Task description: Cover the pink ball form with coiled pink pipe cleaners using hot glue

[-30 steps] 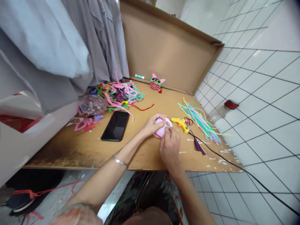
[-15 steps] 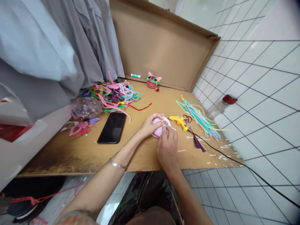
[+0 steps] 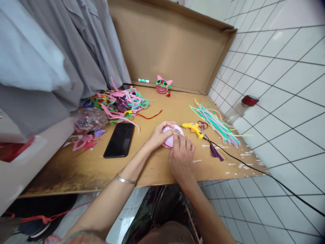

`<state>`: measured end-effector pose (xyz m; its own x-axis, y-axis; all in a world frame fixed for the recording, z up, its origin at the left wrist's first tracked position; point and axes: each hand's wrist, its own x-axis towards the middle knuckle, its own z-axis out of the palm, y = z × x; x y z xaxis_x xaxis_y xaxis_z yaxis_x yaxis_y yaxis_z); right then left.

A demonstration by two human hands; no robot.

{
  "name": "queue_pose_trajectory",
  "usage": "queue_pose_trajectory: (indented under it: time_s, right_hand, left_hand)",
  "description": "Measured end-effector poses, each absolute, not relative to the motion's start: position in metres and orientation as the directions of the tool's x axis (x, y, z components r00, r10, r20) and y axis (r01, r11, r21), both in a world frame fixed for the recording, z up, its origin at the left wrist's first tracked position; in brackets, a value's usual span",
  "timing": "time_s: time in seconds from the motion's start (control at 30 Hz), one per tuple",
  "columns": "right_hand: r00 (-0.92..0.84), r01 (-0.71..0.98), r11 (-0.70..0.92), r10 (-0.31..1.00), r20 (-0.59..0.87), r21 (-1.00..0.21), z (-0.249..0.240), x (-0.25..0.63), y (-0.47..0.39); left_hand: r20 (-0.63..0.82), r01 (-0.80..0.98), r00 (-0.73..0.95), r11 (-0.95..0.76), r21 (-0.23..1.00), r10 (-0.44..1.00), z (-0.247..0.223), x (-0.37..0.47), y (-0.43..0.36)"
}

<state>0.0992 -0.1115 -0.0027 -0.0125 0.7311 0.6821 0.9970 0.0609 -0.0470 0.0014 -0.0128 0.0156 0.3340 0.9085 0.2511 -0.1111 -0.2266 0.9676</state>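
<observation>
working a small pink round piece at the table's middle

lying at nine o'clock from the hands, pink pipe-cleaner shapes (image 3: 83,142) sit on the wooden table (image 3: 76,169), beside a clear crumpled bag (image 3: 90,118). at about eleven o'clock, a tangled heap of coloured pipe cleaners (image 3: 119,101) spreads toward the grey curtain (image 3: 50,67). a black phone (image 3: 119,140) lies flat, screen up, just left of the hands.

the left hand (image 3: 158,135) curls over the far left side of the pink round piece (image 3: 169,139), fingers wrapped around it in a grip. the right hand (image 3: 180,156) comes in from six o'clock, its fingertips (image 3: 177,137) pinched on a small round disc on the piece's top; whether they grip the disc or only press it cannot be told. the piece rests on the table near its front middle.

at twelve o'clock, by the cardboard backing (image 3: 172,51), stand a pink and green toy head (image 3: 162,85) and a green-capped marker (image 3: 143,80). at two o'clock lies a yellow glue gun (image 3: 193,128), touching red-handled scissors (image 3: 203,125); its black cord (image 3: 254,167) runs off right. a purple tassel (image 3: 215,152) lies near it, and a bundle of straight pipe cleaners (image 3: 215,123) further right, next to a red-lidded jar (image 3: 243,108).
</observation>
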Motion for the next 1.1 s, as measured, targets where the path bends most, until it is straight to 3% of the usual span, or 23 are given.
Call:
queue_pose_trajectory:
  time_s: [0.53, 0.83, 1.1]
  right_hand:
    - [-0.023, 0.999, 0.036, 0.753, 0.657, -0.006, -0.001, 0.095, -0.112]
    - [-0.014, 0.998, 0.05, 0.768, 0.641, -0.039, 0.001, 0.094, -0.11]
    - [-0.024, 1.0, 0.029, 0.752, 0.659, 0.003, 0.002, 0.094, -0.11]
  left_hand:
    - [0.292, -0.159, 0.305, -0.254, 0.954, 0.906, 0.008, 0.002, -0.014]
    - [0.367, 0.038, 0.249, -0.388, 0.921, 0.896, 0.0, -0.001, -0.009]
    - [0.439, 0.013, 0.278, -0.46, 0.888, 0.855, 0.001, -0.003, -0.008]
